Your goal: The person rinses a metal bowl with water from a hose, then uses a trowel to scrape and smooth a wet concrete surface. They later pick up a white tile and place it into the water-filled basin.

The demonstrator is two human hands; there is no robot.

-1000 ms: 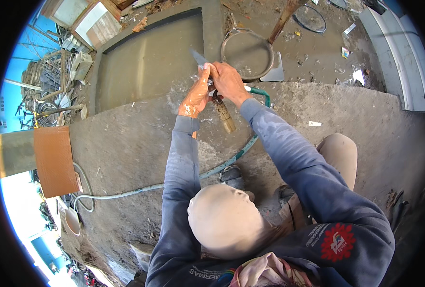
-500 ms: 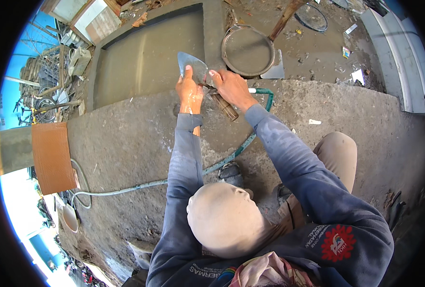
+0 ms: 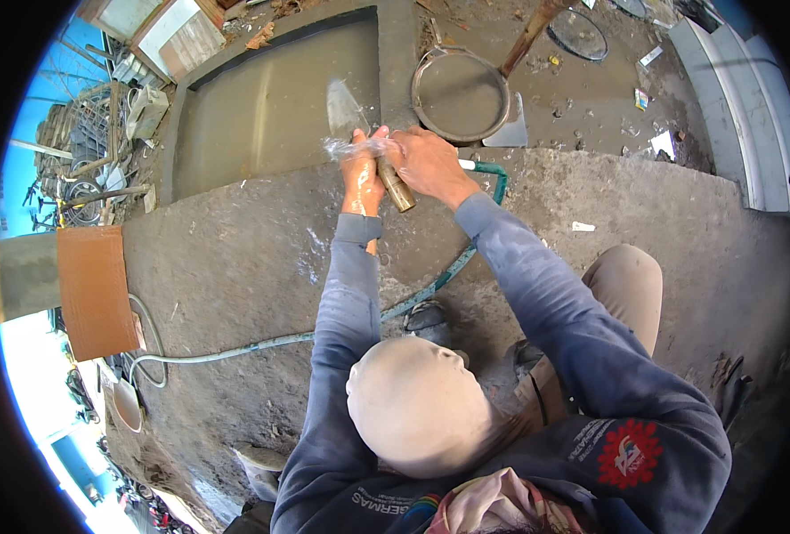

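My left hand [image 3: 360,173] is closed around a pointing trowel near its neck. The trowel's pale, wet metal blade [image 3: 345,105] points away over the water basin, and its wooden handle [image 3: 398,189] sticks out toward me between my hands. My right hand [image 3: 432,165] is closed beside it, with the white-tipped end of a green hose [image 3: 500,182] running into it. Clear water [image 3: 346,148] splashes from between the hands across my left thumb. The fingers of my right hand partly hide the trowel's neck and the hose mouth.
Beyond my hands lies a concrete-rimmed basin [image 3: 181,160] of murky water. A round dipper [image 3: 461,133] full of grey water stands to its right, near a flat metal sheet [image 3: 512,125]. The hose crosses the concrete floor [image 3: 234,267] past a brown board [image 3: 99,294]. Pale steps [image 3: 724,107] rise at right.
The trowel has turned, so its blade shows lighter and its handle has swung left, closer to my left wrist. Water now sprays over my left hand. My right hand has shifted slightly left.
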